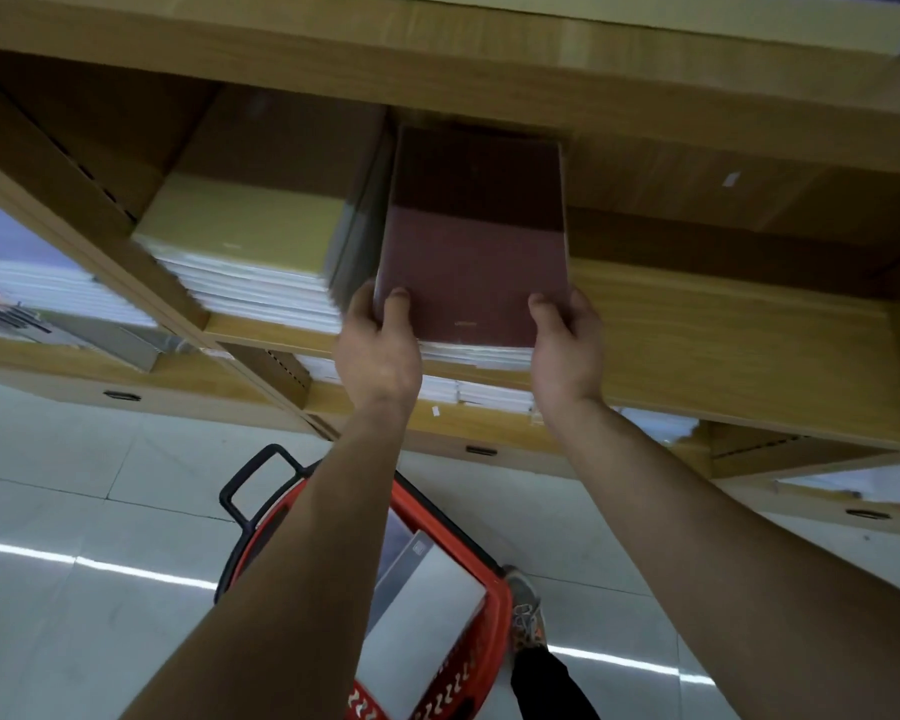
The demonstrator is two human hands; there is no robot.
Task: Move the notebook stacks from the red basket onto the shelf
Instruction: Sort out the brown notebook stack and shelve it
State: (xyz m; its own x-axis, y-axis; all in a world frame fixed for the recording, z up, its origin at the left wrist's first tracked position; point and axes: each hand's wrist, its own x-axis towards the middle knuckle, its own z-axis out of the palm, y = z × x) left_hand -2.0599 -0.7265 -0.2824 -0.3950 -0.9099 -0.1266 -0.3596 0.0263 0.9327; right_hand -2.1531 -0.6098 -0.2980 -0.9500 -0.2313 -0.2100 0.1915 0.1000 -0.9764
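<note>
A stack of maroon-covered notebooks [474, 252] lies partly on the wooden shelf [723, 345], its near end at the shelf's front edge. My left hand [378, 350] grips the stack's near left corner and my right hand [567, 345] grips its near right corner. Left of it on the same shelf sits a stack of yellow-covered notebooks [250, 236]. The red basket [494, 615] with a black handle stands on the floor below my arms; a grey-white notebook stack [422, 615] lies inside it.
The shelf board above [437, 59] hangs low over the stacks. The shelf to the right of the maroon stack is bare wood. A lower shelf holds white stacks [489, 392]. My shoe [526, 610] is beside the basket on the tiled floor.
</note>
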